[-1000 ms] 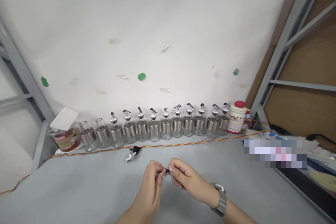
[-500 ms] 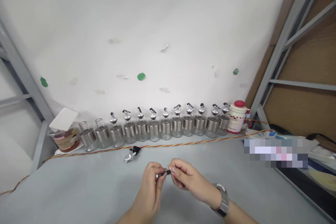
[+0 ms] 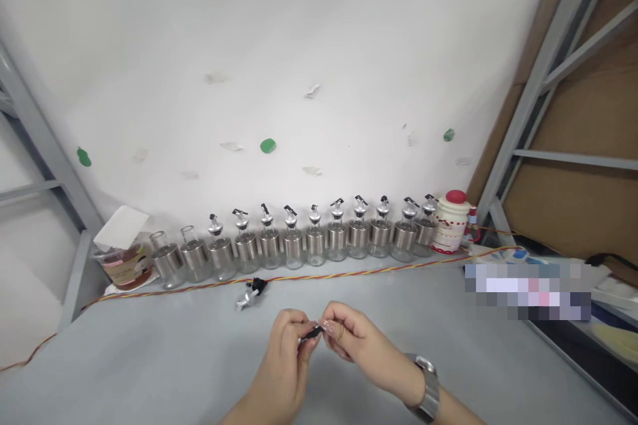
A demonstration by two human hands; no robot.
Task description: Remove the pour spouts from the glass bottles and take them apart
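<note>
My left hand (image 3: pixel 290 348) pinches a small black part (image 3: pixel 312 333) with a pale end, between thumb and fingers. The fingertips of my right hand (image 3: pixel 349 337) close on its other end, so the two hands nearly meet low in the view. My fingers cover much of the part, so I cannot tell its exact kind. On the grey table (image 3: pixel 164 358) beyond my left hand lies a silver and black pourer spout (image 3: pixel 250 294), on its side. A metal watch (image 3: pixel 426 386) is on my right wrist.
Along the wall stand several glass bottles (image 3: pixel 293 239) with steel sleeves and pourer spouts; two at the left, including an open-necked bottle (image 3: pixel 168 259), have no spout. A twisted red-yellow cord (image 3: pixel 349 272) runs before them. A labelled jar (image 3: pixel 127 265) and a red-lidded canister (image 3: pixel 450 226) flank the row.
The black part has turned slightly between my fingers, and less of its pale end shows. My right wrist has shifted a little to the right and down.
</note>
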